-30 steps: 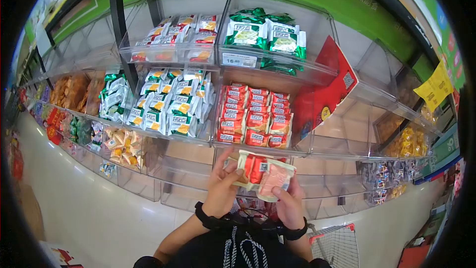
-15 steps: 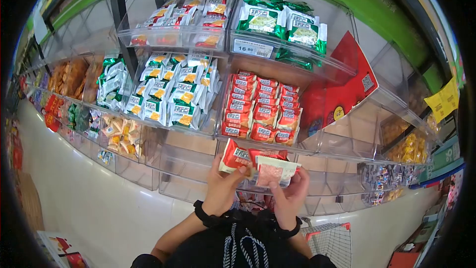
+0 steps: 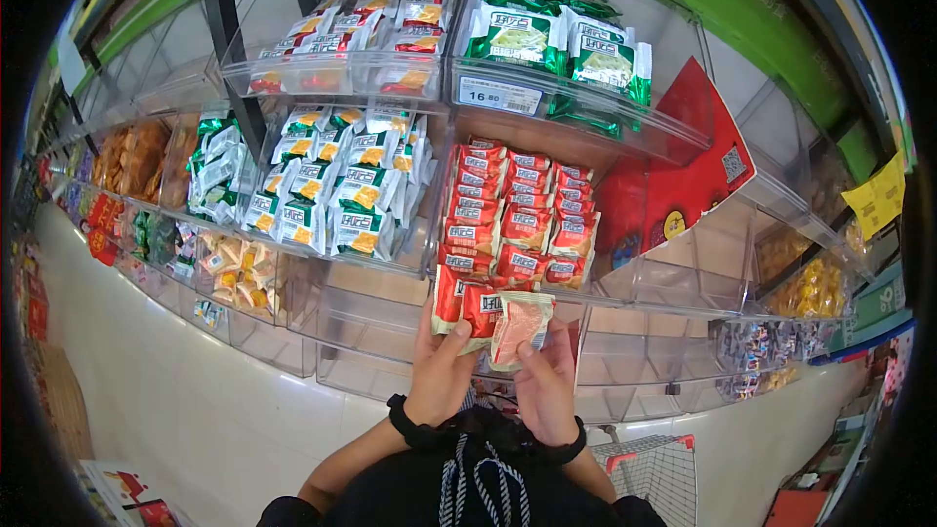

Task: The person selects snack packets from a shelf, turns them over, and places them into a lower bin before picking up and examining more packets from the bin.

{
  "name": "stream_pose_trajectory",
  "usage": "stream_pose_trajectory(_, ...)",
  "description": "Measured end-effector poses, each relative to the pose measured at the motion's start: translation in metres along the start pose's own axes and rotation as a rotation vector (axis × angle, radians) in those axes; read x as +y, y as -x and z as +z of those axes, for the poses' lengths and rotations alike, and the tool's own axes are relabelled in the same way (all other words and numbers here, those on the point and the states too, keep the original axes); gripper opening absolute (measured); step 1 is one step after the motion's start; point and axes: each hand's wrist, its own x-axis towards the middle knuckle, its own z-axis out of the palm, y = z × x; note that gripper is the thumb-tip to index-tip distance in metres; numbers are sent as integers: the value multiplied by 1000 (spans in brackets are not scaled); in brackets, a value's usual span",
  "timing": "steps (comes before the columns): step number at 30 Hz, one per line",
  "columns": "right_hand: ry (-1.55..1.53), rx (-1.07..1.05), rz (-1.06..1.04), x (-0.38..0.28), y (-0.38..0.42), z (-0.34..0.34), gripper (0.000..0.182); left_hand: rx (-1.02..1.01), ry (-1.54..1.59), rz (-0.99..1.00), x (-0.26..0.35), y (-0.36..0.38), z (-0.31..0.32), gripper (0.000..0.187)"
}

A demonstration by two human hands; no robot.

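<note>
My left hand (image 3: pixel 441 376) is closed on red-and-cream snack packets (image 3: pixel 480 306), fanned side by side with the thumb on their lower edge. My right hand (image 3: pixel 549 383) pinches the rightmost packet (image 3: pixel 524 322), whose paler pinkish side faces me; it overlaps the red one beside it. Both hands are in front of the bin's lower edge. Just beyond them, matching red packets (image 3: pixel 525 224) stand in three stacked columns inside a clear shelf bin.
White-and-green packets (image 3: pixel 361 200) fill the bin to the left. Green packets (image 3: pixel 517 39) sit above, over a price label (image 3: pixel 498 95). A red card (image 3: pixel 673 176) leans at the right. A wire shopping cart (image 3: pixel 659 473) stands by my right side.
The right-hand packet has turned from lying sideways to nearly upright and moved slightly left. The left-hand packets have also become more upright and spread side by side.
</note>
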Motion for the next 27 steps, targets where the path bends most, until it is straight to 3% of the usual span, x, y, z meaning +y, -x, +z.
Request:
stream_pose_trajectory(5, -48, -47, 164, 6, 1, -7, 34, -69, -66, 42, -7, 4, -8, 54)
stream_pose_trajectory(11, 33, -52, 120, 15, 1, -11, 30, 10, -153, 98, -4, -3, -10, 47)
stream_pose_trajectory(15, -13, 85, -90, 6, 0, -18, 31, 157, -102, 61, 3, -1, -15, 50)
stream_pose_trajectory(18, 529, 301, -534, -4, 5, -13, 37, 139, -158, 49, 2, 0, -16, 48)
stream_pose_trajectory(19, 529, 307, -532, -8, 4, -12, 37, 140, -160, 44, 1, 1, -15, 48)
stream_pose_trajectory(21, 1273, 47, -1057, -18, 2, -14, 35, 156, -194, -17, -3, 4, -11, 45)
stream_pose_trajectory(23, 1319, 0, -1061, -11, -1, -14, 35, 137, -171, -33, -7, 7, -7, 45)
stream_pose_trajectory(26, 1325, -287, -930, -6, -8, -7, 42, 107, -123, -61, -5, 5, -11, 44)
stream_pose_trajectory(27, 1324, -289, -930, -8, -7, -6, 42, 95, -98, -78, -4, 4, -12, 44)
